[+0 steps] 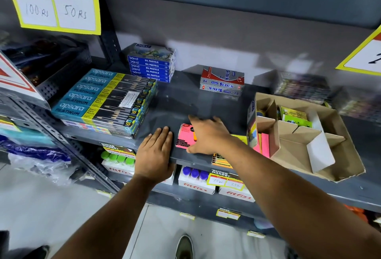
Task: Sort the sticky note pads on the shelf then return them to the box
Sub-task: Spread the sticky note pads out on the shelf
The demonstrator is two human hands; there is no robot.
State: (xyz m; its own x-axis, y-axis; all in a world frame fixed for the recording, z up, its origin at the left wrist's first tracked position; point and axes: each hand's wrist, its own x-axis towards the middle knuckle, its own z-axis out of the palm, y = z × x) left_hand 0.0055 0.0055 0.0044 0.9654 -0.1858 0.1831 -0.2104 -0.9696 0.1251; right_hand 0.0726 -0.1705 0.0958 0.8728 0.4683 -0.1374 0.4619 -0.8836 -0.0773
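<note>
A pink sticky note pad lies flat on the grey shelf near its front edge. My right hand rests on top of its right half, fingers spread, thumb at the pad's front corner. My left hand lies flat and open on the shelf edge just left of the pad, holding nothing. Under my right forearm a yellow pad and an orange pad peek out. The brown cardboard box with dividers stands at the right, with pink and yellow pads upright in its near-left slot.
Apsara pencil packs are stacked at the left, Doms oil pastel boxes behind them, and Softek boxes at the back middle. Green packs sit in the box's far slots. Bottle cartons fill the lower shelf.
</note>
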